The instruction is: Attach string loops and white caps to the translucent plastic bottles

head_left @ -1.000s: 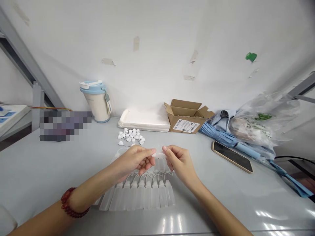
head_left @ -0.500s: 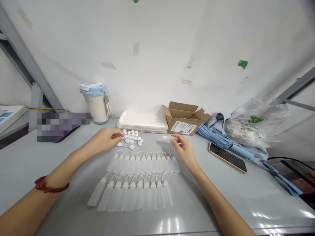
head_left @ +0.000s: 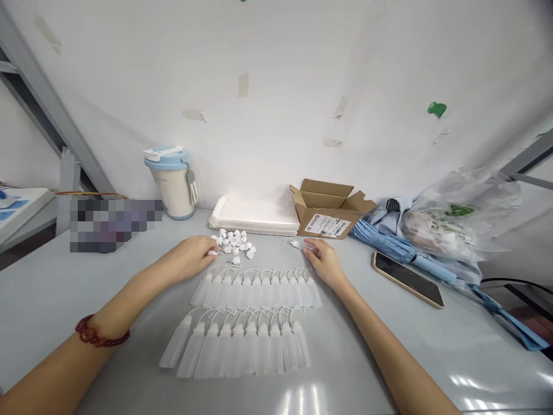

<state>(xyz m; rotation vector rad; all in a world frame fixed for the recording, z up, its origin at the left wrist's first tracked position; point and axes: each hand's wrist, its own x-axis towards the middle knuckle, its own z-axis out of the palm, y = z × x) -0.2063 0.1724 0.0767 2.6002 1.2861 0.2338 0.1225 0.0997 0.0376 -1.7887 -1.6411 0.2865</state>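
Because the right hand (head_left: pixel 327 265) pinches a small translucent bottle (head_left: pixel 302 245) by its body, just above the far end of the upper row of bottles (head_left: pixel 254 291), its grip is clenched on something light and slick, and a slip could drop the bottle onto its neighbours and knock the row askew. Its thin tip, pointing left, could also catch on the curved tips of that row, which reach close to the white caps (head_left: pixel 233 242). The left hand (head_left: pixel 188 259) sits at the edge of that loose heap with its fingers curled inward; a small white piece (head_left: pixel 211 252) shows at the fingertips, but I cannot tell whether the grip holds it. A careless brush from that hand could scatter caps across the tabletop (head_left: pixel 475 357) or bend the nearby tips. The lower row of bottles (head_left: pixel 237 349) lies closer to the person, beneath both forearms, so a lowered arm could shift it. A red beaded bracelet (head_left: pixel 101 331) on the left wrist could snag those tips as well, while the phone (head_left: pixel 408 279) lies well apart from both hands.
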